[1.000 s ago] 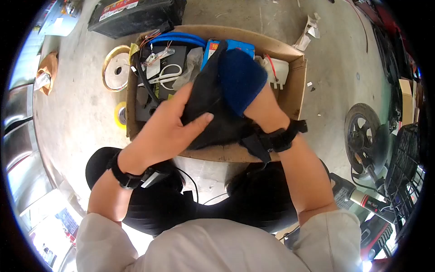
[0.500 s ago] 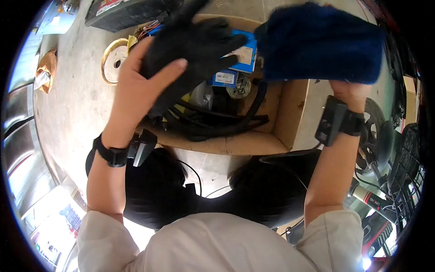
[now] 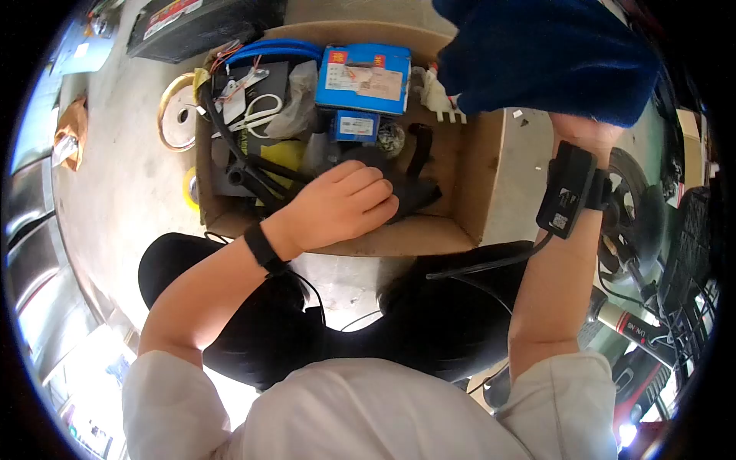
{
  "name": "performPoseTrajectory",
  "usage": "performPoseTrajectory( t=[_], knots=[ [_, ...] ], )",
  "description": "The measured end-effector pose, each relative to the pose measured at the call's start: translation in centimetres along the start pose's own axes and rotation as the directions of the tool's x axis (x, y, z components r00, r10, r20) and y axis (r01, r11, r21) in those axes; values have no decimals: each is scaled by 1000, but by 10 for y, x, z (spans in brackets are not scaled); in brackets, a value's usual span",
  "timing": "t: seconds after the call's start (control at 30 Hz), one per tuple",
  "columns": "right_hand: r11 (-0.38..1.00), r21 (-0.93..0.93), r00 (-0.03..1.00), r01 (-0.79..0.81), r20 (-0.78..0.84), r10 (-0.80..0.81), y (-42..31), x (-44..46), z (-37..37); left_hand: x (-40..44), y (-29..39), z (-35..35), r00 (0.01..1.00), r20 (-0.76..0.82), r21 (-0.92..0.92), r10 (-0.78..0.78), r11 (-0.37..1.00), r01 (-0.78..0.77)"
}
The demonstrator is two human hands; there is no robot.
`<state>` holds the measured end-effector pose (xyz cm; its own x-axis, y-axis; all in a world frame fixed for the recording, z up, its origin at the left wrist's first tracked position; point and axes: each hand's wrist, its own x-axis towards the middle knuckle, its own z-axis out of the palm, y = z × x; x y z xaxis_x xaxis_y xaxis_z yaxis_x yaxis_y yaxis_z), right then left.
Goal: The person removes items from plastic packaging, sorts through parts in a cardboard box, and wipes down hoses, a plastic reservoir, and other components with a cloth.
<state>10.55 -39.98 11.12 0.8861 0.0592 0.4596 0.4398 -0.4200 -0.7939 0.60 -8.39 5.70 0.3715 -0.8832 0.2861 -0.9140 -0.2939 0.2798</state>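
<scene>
My left hand [image 3: 345, 201] is over the near side of an open cardboard box [image 3: 481, 176], its fingers curled round a bundle of black rubber hoses [image 3: 268, 172]. The hoses run out on both sides of the hand, and its fingertips are partly hidden. At the upper right, a dark blue cloth [image 3: 548, 65] hangs over my right hand [image 3: 586, 130] and hides the fingers; that hand holds it up. Beyond the left hand lie a small blue box [image 3: 356, 126] and a larger blue box [image 3: 364, 80] with a label.
White-handled scissors [image 3: 261, 115], a clear plastic bag [image 3: 295, 100] and white plastic parts [image 3: 441, 96] lie in the cardboard box. A battery [image 3: 199, 27] stands behind it. A round disc [image 3: 178, 115] and a yellow tape roll [image 3: 190, 188] are to its left.
The black gloves that my left hand held are no longer in it. That hand has moved down and right onto the hoses. My right hand has shifted slightly with the blue cloth.
</scene>
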Motion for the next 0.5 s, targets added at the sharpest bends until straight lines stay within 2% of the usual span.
performPoseTrajectory(
  t=[0.03,0.07,0.17,0.2,0.27,0.37,0.47,0.5],
  knots=[
    [1000,5,1000,-1,-1,1,1,0,0,4,1,-6,998,-57,31,12,999,-10],
    [1000,10,1000,-1,3,1,1,0,0,7,1,-8,999,-27,51,30,998,-29],
    [1000,28,1000,-2,12,2,0,-2,1,-15,-3,29,964,251,52,-89,996,78],
    [999,34,1000,-5,13,4,0,-4,1,-29,-4,39,896,409,71,-172,985,156],
    [999,42,1000,-8,18,7,-1,-5,1,-57,-9,48,667,676,148,-312,945,291],
    [999,49,1000,-8,16,7,-3,-5,0,-62,-14,43,743,595,182,-306,952,247],
    [998,65,1000,-20,24,19,-5,-6,0,-56,-15,47,784,557,132,-274,961,242],
    [997,75,999,-23,31,21,-6,-7,2,-55,-13,45,777,549,187,-308,951,245]
  ],
)
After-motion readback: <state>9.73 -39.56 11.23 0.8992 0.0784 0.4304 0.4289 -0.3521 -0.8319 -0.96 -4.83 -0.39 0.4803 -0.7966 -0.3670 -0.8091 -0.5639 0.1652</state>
